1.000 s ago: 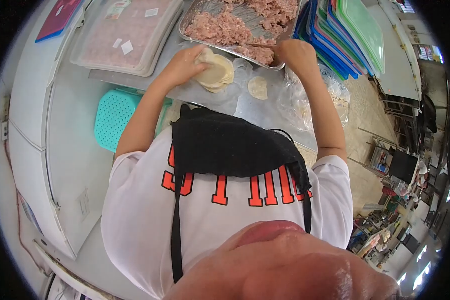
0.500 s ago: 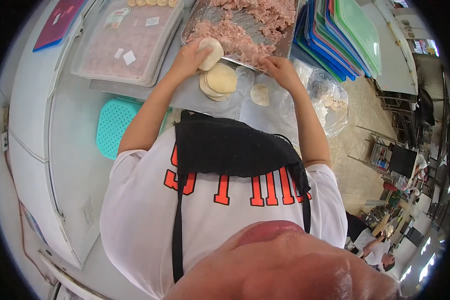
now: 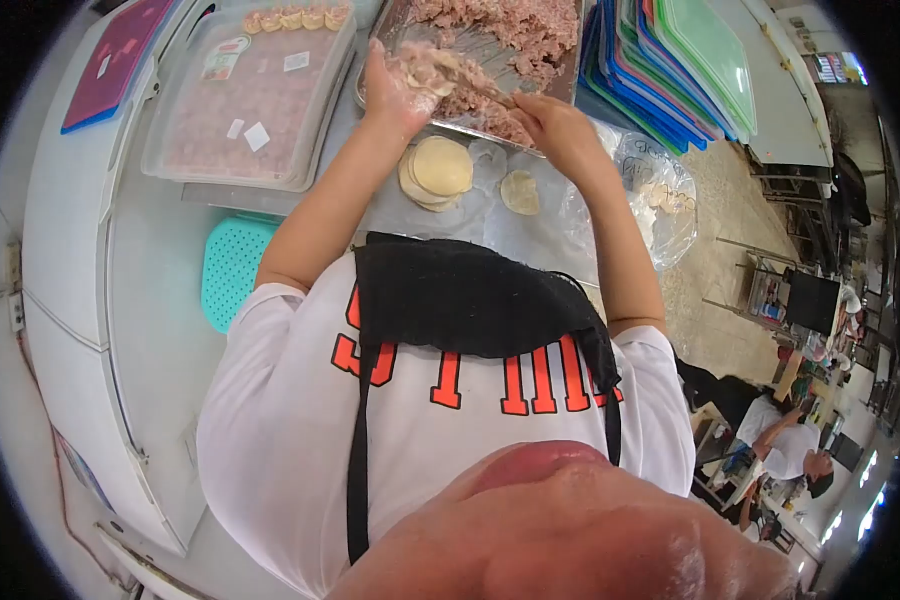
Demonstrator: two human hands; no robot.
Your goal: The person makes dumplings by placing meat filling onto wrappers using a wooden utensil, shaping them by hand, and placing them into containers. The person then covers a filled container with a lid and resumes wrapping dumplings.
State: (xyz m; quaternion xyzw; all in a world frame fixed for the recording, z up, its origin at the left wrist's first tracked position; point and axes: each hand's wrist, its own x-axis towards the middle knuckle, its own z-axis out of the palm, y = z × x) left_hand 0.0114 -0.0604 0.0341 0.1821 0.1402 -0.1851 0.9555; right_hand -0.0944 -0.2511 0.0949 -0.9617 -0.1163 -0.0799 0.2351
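Observation:
Over the near left part of the metal tray [image 3: 440,126], my left hand [image 3: 395,98] is turned palm up with its fingers curved, holding a round wrapper [image 3: 426,86] with pink minced meat on it. My right hand [image 3: 555,130] grips a thin spatula [image 3: 482,88], whose far end reaches the meat on the wrapper. More minced meat [image 3: 530,35] covers much of the tray. Just below the tray lies a stack of pale round wrappers [image 3: 440,168], and a single wrapper [image 3: 519,192] lies to its right.
At the upper left is a clear plastic container [image 3: 190,170] with filled dumplings [image 3: 295,17] on its lid. A turquoise basket [image 3: 235,265] sits below it. Colored lids [image 3: 705,70] are stacked right of the tray, above a plastic bag [image 3: 660,200]. A co-worker [image 3: 785,445] is at far right.
My left hand has turned palm up and moved over the tray, its wrapper now bearing meat. The spatula in my right hand has come up from the meat to the wrapper.

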